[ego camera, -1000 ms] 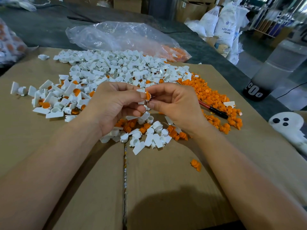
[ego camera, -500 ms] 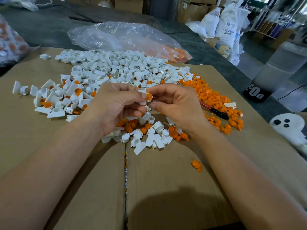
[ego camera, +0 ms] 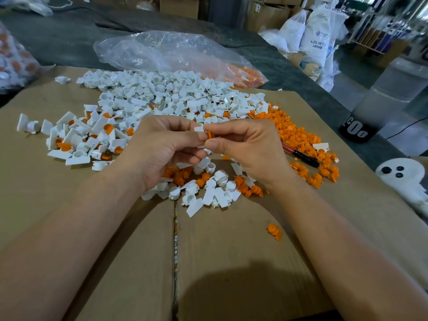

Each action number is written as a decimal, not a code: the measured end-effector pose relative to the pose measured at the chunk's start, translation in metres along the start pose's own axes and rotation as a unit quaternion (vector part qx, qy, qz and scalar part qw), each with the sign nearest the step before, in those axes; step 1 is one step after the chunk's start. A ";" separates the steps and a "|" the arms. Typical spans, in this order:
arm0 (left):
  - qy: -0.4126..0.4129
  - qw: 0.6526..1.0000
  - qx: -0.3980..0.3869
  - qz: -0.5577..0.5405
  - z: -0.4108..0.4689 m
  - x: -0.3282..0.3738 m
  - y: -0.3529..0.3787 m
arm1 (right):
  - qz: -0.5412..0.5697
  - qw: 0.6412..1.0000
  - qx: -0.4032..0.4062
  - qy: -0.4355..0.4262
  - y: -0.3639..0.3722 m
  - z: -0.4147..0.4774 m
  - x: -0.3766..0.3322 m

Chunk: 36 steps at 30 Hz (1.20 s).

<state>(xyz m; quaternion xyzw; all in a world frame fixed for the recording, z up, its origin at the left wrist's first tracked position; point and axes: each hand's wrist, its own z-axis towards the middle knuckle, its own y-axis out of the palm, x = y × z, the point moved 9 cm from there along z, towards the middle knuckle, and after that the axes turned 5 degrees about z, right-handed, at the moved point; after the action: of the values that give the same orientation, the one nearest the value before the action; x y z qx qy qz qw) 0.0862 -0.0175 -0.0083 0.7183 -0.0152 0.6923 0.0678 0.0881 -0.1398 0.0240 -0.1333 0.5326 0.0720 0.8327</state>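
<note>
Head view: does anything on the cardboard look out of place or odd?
Two small things. A red and black pen lies half buried in the orange pieces on the right, and a stray orange piece sits alone on the bare cardboard, nearer the person than the piles. Nothing looks damaged.

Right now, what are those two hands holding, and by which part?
The left hand pinches a white piece below its flat tab; the right hand pinches an orange plug by its edge.

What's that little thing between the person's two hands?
In the head view, a small orange plug, pinched by the right hand, is pressed against a white piece held by the left hand.
</note>
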 end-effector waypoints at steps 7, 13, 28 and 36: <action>0.028 0.999 -0.009 0.018 -0.002 0.005 0.001 | 0.004 1.000 0.006 0.015 -0.004 0.000 0.000; 0.037 0.997 0.018 0.060 -0.002 0.007 -0.002 | -0.013 1.000 0.005 0.012 -0.002 0.000 0.001; -0.003 0.999 0.037 -0.022 0.002 -0.001 -0.005 | -0.192 0.980 0.005 0.058 -0.023 0.002 -0.003; -0.002 0.998 0.040 -0.039 0.001 0.000 -0.007 | -0.488 0.819 -0.025 0.302 -0.102 -0.013 0.027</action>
<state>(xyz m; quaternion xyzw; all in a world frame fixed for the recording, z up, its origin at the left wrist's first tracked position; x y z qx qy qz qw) 0.0880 -0.0110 -0.0085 0.7218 0.0404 0.6878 0.0665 0.1151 -0.2413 0.0097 -0.4112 0.6208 -0.3740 0.5528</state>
